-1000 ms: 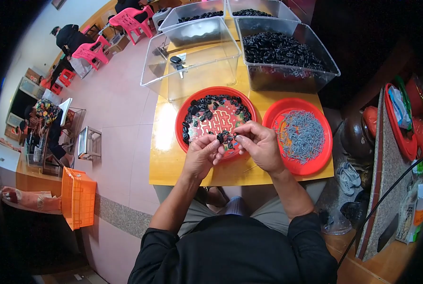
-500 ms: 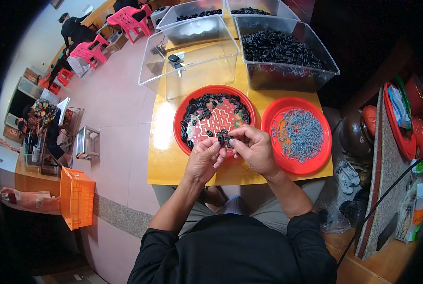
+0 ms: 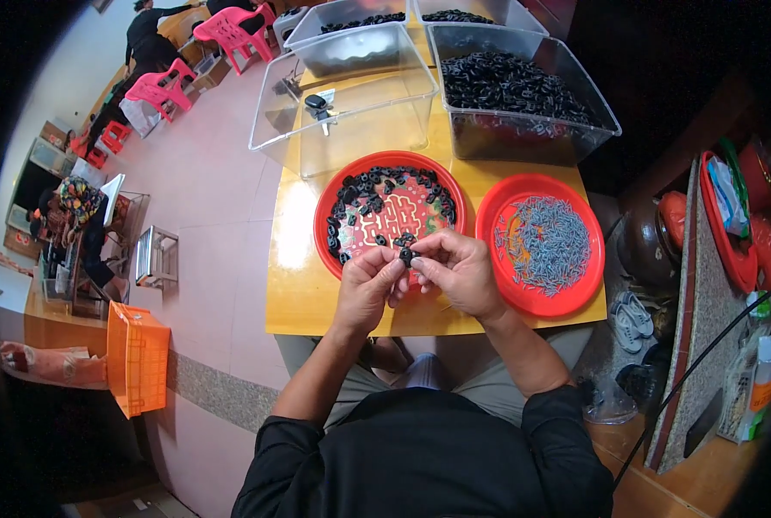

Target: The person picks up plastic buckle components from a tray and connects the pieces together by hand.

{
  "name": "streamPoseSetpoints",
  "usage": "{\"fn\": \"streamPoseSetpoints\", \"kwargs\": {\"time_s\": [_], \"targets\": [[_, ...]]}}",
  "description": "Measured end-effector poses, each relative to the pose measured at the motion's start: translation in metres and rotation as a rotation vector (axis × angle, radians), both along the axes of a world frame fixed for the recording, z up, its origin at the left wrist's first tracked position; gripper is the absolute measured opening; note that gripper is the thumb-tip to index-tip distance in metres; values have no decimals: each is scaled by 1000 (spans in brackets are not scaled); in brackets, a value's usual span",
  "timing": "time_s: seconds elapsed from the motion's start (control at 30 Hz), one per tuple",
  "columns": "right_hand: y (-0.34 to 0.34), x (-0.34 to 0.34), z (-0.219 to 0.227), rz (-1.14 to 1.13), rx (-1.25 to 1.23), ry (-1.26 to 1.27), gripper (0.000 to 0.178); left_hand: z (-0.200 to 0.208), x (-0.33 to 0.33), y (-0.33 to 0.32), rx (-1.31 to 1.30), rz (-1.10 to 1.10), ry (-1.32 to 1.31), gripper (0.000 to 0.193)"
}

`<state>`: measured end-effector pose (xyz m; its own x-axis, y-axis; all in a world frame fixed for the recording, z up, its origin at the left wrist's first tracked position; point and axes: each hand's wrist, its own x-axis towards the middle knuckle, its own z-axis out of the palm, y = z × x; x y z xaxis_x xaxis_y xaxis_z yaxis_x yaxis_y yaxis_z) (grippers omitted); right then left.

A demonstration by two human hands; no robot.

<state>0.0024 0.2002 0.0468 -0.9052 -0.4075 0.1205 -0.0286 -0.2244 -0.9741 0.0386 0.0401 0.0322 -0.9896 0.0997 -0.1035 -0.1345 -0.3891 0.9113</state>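
Observation:
Over the near edge of a red round tray (image 3: 318, 231), my two hands meet around a small black plastic part (image 3: 407, 256). My left hand (image 3: 364, 287) pinches it between thumb and fingertips. From the other side, my right hand (image 3: 465, 274) has its thumb and forefinger closed on the same part. Whether a screw sits in it is too small to tell. Loose black plastic parts (image 3: 370, 183) ring the patterned tray bottom. To the right, a second red tray (image 3: 600, 259) bears a heap of thin grey metal screws (image 3: 548, 243).
Behind the trays stand a transparent bin (image 3: 524, 86) heaped with black parts and another bin (image 3: 269, 142) with a key (image 3: 318, 104) visible through it. More bins stand farther back. An orange crate (image 3: 139, 358) is at left; people sit or stand by pink chairs (image 3: 161, 91) beyond.
Both hands stay nearly in place, while the black part between my fingertips has turned a little. At the far left, a standing person has shifted toward the upper right.

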Motion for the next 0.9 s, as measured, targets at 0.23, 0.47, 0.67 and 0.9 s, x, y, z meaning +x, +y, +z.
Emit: {"fn": "streamPoseSetpoints", "kwargs": {"time_s": [0.23, 0.47, 0.67, 0.9], "targets": [[8, -5, 7, 250, -61, -81, 20, 10, -2, -11, -167, -108, 59, 13], [11, -12, 1, 328, 4, 233, 22, 24, -6, -21, -131, -303, 27, 18], [12, -10, -2, 281, -46, 241, 19, 22, -11, -17, -82, -356, -8, 20], [17, -8, -3, 166, -40, 213, 15, 33, -22, -10, -117, -382, -72, 16]]}}
